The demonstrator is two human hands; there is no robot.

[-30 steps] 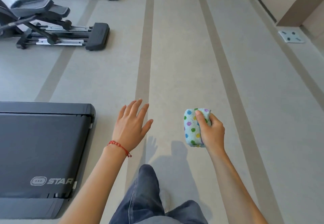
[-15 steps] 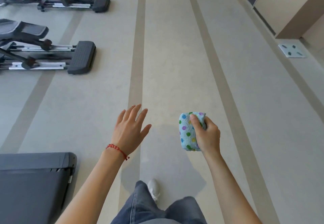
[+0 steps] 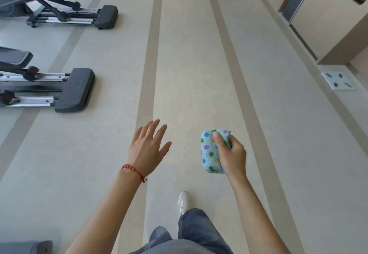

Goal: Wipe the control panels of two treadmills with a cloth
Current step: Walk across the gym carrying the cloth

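The treadmill deck that lay left of the left hand (image 3: 147, 146) a second ago has slid back to a dark corner (image 3: 29, 247) below and behind it, so the person is likely walking between machines, no panel in view. The left hand is spread open and empty; the right hand (image 3: 231, 154) grips the folded dotted cloth (image 3: 209, 152).

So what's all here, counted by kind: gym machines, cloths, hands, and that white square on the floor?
Elliptical machines: 2, near and far
Treadmill corner: 1
Polka-dot cloth: 1, gripped by the right hand
Hands: 2, left hand open
White floor scale: 1
Total: 7
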